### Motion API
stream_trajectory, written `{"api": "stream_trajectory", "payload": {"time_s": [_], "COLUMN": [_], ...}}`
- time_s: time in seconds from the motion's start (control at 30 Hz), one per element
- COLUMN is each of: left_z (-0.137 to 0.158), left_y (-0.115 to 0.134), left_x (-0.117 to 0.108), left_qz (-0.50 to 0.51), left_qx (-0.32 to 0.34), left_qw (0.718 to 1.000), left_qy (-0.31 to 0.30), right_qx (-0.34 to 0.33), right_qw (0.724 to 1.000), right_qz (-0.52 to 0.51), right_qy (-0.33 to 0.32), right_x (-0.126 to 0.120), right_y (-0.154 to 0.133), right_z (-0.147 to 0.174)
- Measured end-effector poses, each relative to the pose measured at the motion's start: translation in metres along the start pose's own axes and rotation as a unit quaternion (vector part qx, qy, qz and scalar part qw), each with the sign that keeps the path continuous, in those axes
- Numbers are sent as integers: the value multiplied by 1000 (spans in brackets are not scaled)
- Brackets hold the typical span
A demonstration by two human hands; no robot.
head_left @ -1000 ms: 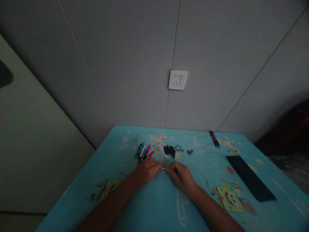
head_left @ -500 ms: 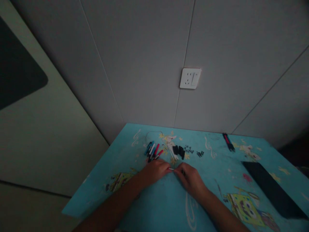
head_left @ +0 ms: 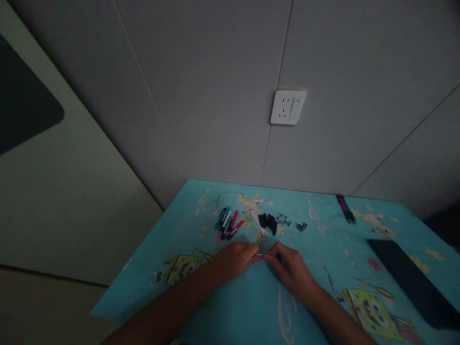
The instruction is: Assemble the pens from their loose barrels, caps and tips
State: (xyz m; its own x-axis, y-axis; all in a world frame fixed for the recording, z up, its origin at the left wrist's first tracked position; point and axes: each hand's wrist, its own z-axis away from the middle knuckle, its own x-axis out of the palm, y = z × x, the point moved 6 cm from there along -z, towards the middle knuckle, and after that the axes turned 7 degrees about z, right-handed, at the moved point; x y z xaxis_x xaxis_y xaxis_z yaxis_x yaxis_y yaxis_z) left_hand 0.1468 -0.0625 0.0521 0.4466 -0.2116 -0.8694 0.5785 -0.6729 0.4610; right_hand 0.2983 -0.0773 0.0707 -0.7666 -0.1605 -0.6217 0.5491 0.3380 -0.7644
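Observation:
My left hand (head_left: 237,259) is closed, pinching a thin white pen refill (head_left: 259,255) that shows only as a short length between my hands. Thumb and fingers of my right hand (head_left: 290,269) pinch together at the refill's right end; any small part in them is hidden. Just beyond my hands lie coloured pen barrels (head_left: 233,220) in blue, white and pink. To their right is a bundle of white refills (head_left: 256,219), then several black cap-like pieces (head_left: 268,223). Small grey pieces (head_left: 283,220) and small dark pieces (head_left: 301,226) lie further right.
A blue table (head_left: 237,306) with cartoon prints stands against a grey wall. A few dark and pink pens (head_left: 345,209) lie at the back right. A long black flat sheet (head_left: 406,275) rests on the right side. A socket (head_left: 288,107) is on the wall.
My hands have come slightly closer together, and less of the white refill shows between them. The view has shifted slightly. The things on the table lie as before.

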Motion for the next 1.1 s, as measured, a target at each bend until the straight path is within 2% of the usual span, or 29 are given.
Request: {"api": "stream_trajectory", "payload": {"time_s": [0.17, 0.5, 0.63, 0.83, 0.9, 0.97, 1.03, 1.1], "left_z": [2, 1, 1, 0, -1, -2, -3, -3], "left_y": [-1, 3, 4, 6, 6, 4, 0, -3], "left_x": [3, -3, -7, -7, -8, -11, -16, -19], "left_qz": [-19, -53, -67, -38, -20, -24, -46, -66], "left_qx": [3, 49, 44, 33, 28, 19, 4, -4], "left_qw": [1000, 997, 997, 998, 999, 998, 998, 996], "left_qy": [13, -15, 9, 33, 42, 48, 54, 53], "right_qx": [40, 62, 80, 54, 31, 20, 42, 74], "right_qw": [999, 998, 996, 998, 999, 999, 993, 970], "right_qz": [-28, -31, -37, 5, 13, 26, 74, 166], "right_qy": [1, 11, 33, 23, 5, 15, 85, 160], "right_x": [3, 9, 10, 9, 3, -10, -33, -56], "right_y": [6, 12, 17, 10, 7, 8, 20, 36], "right_z": [1, 1, 0, -2, -5, -9, -12, -14]}}
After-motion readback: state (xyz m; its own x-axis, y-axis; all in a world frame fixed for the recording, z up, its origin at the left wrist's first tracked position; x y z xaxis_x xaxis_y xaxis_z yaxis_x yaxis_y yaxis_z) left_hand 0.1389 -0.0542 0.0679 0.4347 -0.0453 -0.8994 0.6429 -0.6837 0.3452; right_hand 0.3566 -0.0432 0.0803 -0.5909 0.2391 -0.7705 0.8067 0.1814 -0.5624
